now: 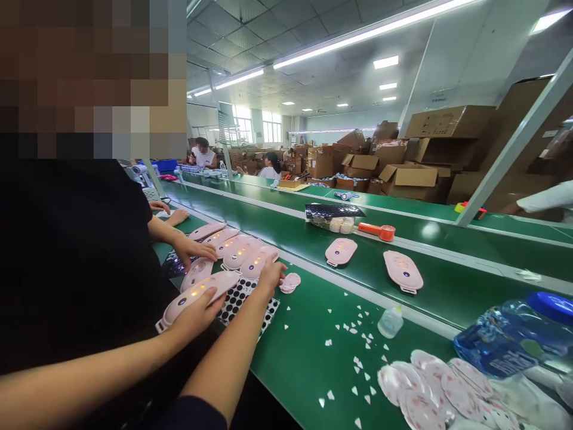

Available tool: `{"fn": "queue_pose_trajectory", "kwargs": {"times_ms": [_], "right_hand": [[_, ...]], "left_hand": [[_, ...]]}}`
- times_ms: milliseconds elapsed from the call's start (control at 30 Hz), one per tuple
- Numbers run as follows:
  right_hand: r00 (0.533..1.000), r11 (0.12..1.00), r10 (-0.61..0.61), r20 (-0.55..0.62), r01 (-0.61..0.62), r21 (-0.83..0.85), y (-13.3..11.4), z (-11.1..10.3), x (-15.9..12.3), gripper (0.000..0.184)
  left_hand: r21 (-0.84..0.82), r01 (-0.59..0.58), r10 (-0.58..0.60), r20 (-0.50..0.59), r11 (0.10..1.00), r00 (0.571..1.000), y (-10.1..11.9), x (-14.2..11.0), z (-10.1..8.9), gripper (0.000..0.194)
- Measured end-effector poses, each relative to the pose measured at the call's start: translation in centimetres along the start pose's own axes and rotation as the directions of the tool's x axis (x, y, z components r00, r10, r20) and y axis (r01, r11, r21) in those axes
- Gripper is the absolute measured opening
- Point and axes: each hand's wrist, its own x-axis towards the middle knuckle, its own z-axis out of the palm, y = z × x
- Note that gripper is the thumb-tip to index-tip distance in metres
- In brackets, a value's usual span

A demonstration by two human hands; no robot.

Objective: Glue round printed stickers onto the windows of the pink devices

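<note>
My left hand (196, 315) is closed around a long pink device (197, 294) with lit orange dots, held just above the green bench. My right hand (271, 276) reaches further out, its fingers curled on the end of another pink device (256, 263), the nearest in a row of several lying side by side. A black sheet of white dot stickers (245, 300) lies under and between my hands. A small stack of pink round pads (290, 282) sits just right of my right hand.
A co-worker in black at my left has a hand (193, 248) on the same row. Two pink devices (341, 251) (403, 272) lie on the green belt (447, 286). Nearby are a small bottle (390, 322), a blue water bottle (514, 340), round pink stickers (430, 388) and an orange tool (378, 230).
</note>
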Motion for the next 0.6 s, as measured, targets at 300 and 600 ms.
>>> {"fn": "queue_pose_trajectory", "kwargs": {"times_ms": [300, 600], "right_hand": [[0.983, 0.983, 0.177, -0.039, -0.179, -0.04, -0.4, -1.7, -3.2, 0.031], [0.969, 0.973, 0.229, 0.091, -0.227, -0.029, -3.0, -1.3, -17.0, 0.021]], "left_hand": [[-0.283, 0.074, -0.112, -0.118, 0.956, 0.987, 4.2, 0.9, 1.9, 0.051], [-0.243, 0.083, -0.069, 0.067, 0.967, 0.995, 9.4, 4.1, 4.4, 0.032]]}}
